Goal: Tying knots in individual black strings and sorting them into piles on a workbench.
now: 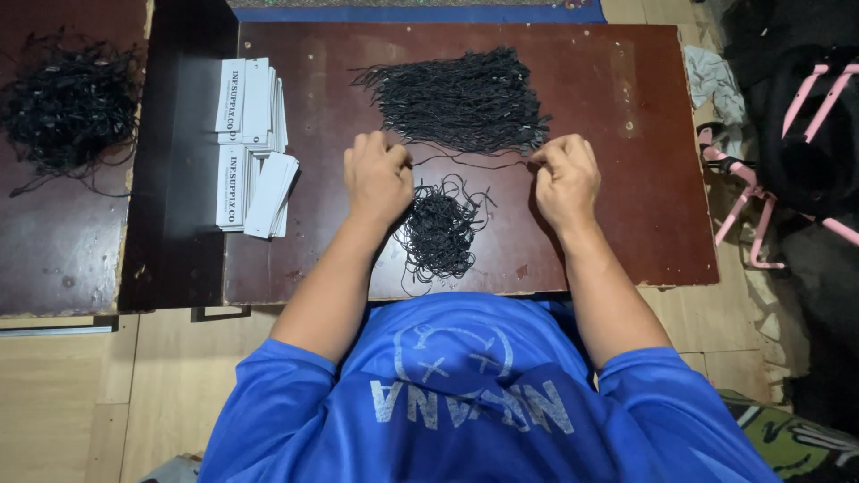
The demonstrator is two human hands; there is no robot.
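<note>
Layout of the work surface. A low table (626,134) fills the centre of the frame. On it, upper centre, lies a large bundle of cords (461,98); below it, lower centre, a small tangle of cords (438,228). The left hand (378,174) sits left of the tangle, the right hand (565,179) right of it, a single cord (470,164) between them. Stacked paper tags (253,148) lie at the table's left end. A second table (54,241), far left, bears another cord heap (67,103).

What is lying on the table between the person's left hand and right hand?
In the head view, one thin black cord stretches between the left hand and the right hand; a small loose pile of black cords lies just below it.
</note>
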